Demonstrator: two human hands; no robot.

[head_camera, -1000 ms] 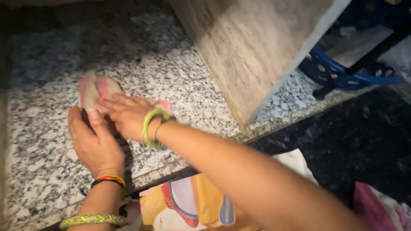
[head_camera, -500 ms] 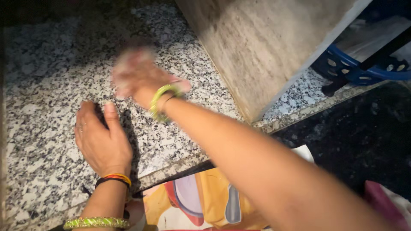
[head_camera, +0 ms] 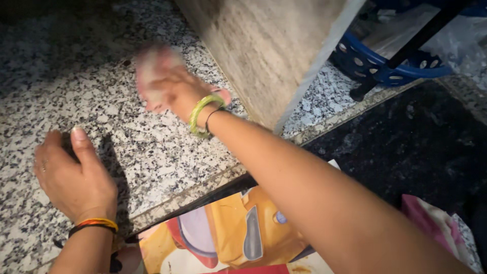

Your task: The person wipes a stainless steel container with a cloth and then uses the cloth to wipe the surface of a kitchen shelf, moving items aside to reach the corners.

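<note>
Nearest, a yellow-and-red cartoon print lies below the granite slab. Left hand rests flat, holding nothing. Farther on, right hand, blurred, presses a pink cloth; its grip is unclear. Beyond, a blue basket.

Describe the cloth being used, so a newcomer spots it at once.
Start at the speckled grey granite counter, beside the pale stone slab. There the right hand, wearing a green bangle, presses a blurred pale pink cloth. It is the only pink thing on the granite.
</note>
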